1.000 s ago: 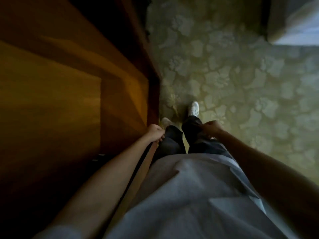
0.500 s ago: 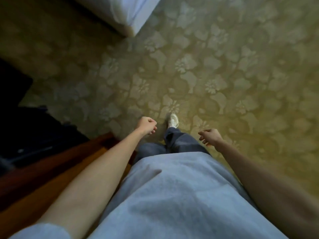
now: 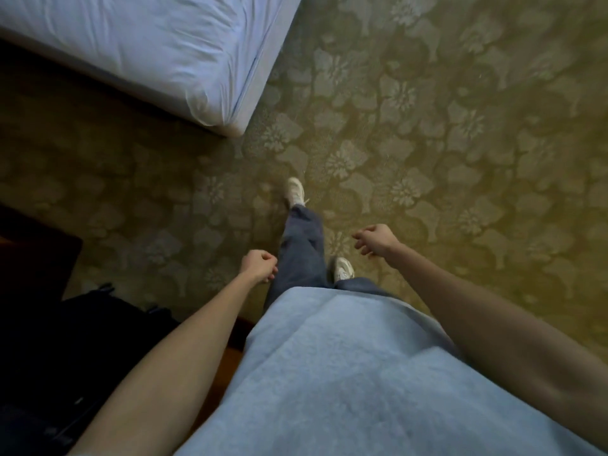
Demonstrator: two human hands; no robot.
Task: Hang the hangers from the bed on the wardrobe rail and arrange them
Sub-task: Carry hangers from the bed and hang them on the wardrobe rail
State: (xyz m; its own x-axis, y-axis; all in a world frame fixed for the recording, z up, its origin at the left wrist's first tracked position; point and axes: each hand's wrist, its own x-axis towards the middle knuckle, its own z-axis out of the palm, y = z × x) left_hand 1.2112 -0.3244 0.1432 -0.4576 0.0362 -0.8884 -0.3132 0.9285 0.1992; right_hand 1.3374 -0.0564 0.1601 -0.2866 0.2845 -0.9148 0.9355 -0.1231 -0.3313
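Since the earlier frames the wooden wardrobe side has slid out of view to the lower left, and the bed [image 3: 148,51] has come much closer, its corner now filling the upper left of the head view. It is the only task item visible; no hangers can be made out on the part of it that shows. The mattress is wrapped in a smooth, pale blue-white sheet with soft creases, pulled tight round a rounded corner above a lighter base edge. It lies well ahead of both hands, up and to the left of them, with bare carpet between. The left hand [image 3: 258,266] hangs beside the forward leg with its fingers curled into a loose fist, holding nothing. The right hand [image 3: 376,240] hangs on the other side, fingers loosely curled and slightly apart, also holding nothing. Between them are dark blue jeans [image 3: 301,248] and two white shoes, one shoe [image 3: 295,191] stepped forward. A soft, pale blue shirt [image 3: 345,373] fills the bottom of the view. The carpet [image 3: 460,126] is olive-gold with a woven pattern of leaves and flowers. Dark, indistinct objects [image 3: 65,340] lie at the lower left.
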